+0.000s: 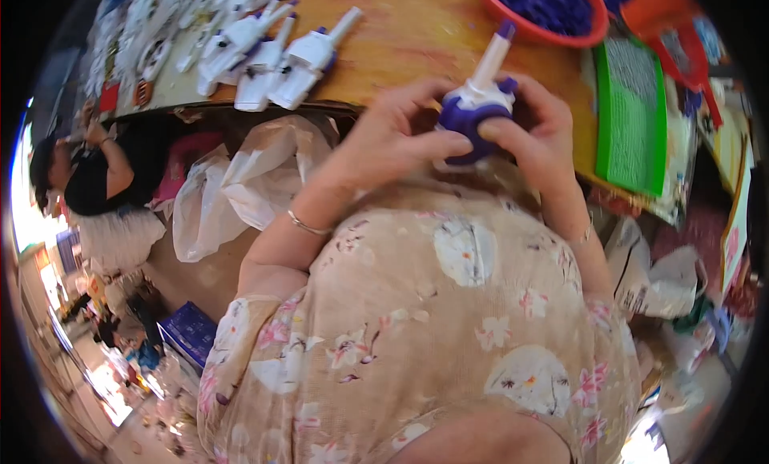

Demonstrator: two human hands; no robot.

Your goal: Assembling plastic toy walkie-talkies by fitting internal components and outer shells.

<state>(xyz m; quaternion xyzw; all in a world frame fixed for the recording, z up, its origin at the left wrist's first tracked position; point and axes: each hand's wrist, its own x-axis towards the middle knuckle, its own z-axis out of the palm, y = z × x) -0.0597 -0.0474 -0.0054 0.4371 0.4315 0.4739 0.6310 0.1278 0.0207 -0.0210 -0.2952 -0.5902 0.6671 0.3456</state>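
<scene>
Both of my hands hold a white-and-purple toy gun (479,104) just past the table's near edge. Its white barrel with a purple tip points away from me, tilted a little right. My left hand (404,132) wraps the left side, its thumb on the purple part. My right hand (538,126) closes round the other side, its thumb pressing on the same purple part. The fingertips behind it are partly hidden. To the left on the table lie several similar white toy guns (300,68), with purple parts.
A red basin (553,41) of purple pieces stands at the back right of the wooden table (392,44). Right of my hands is a green tray (633,124). White parts in clear plastic (152,32) cover the far left. Another person (104,176) sits at left, by a white bag (264,168).
</scene>
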